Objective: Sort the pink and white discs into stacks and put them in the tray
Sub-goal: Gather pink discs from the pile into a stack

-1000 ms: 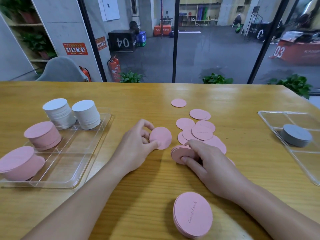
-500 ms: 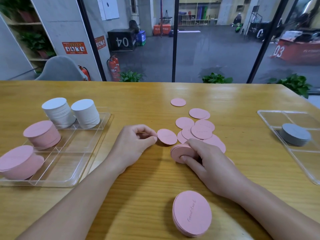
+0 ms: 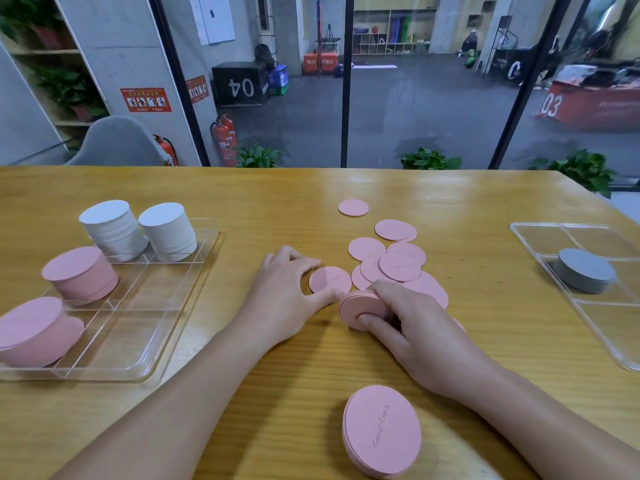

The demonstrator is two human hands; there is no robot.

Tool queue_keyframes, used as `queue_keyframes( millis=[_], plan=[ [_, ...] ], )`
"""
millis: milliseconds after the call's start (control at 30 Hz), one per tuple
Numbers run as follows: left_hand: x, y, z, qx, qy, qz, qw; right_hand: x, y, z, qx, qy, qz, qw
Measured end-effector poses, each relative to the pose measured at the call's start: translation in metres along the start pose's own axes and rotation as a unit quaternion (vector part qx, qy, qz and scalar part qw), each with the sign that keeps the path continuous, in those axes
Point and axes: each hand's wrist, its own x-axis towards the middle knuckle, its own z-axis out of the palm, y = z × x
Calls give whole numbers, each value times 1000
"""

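My left hand (image 3: 282,296) pinches a single pink disc (image 3: 329,279) just left of a small pink stack (image 3: 356,308), which my right hand (image 3: 412,327) grips from the right. Several loose pink discs (image 3: 398,265) lie scattered behind the hands. A short pink stack (image 3: 381,429) rests near the table's front edge. At the left, a clear divided tray (image 3: 138,327) carries two white stacks (image 3: 138,230) at its back and two pink stacks (image 3: 78,273) on its left side.
A second clear tray (image 3: 595,323) at the right edge holds a grey stack of discs (image 3: 585,273). The wooden table (image 3: 277,393) ends at a glass wall with plants behind it.
My left hand has carried the single pink disc rightward until it nearly touches the stack under my right hand. The right hand has stayed put.
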Motion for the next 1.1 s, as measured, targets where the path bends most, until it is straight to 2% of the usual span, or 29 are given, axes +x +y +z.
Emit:
queue_keyframes(
  millis=[133,233,333,433,567,667,933,1000,1100],
  plan=[
    [-5,3,-4,-23,-9,-1,1000,0,0,1,0,-1,3,1000],
    [-10,1,-14,-139,-8,-2,990,0,1,1,6,2,11,1000],
    [-17,-4,-25,-213,-49,34,975,0,0,1,3,-3,15,1000],
    [-19,-5,-37,-230,-99,80,965,0,1,1,-3,-2,17,1000],
    [-24,1,-39,-196,-173,106,959,-1,-1,2,-5,-3,29,1000],
    [-32,12,-31,-212,-206,123,947,-1,-5,4,-41,-19,20,999],
    [-31,15,-11,-110,-132,173,970,-3,-8,5,-43,-32,-3,999],
    [-29,11,-10,-113,-124,175,970,-5,-7,3,-28,-9,-11,1000],
    [-25,5,-8,-162,-137,164,963,-4,-7,0,-18,71,-37,997]
  ],
)
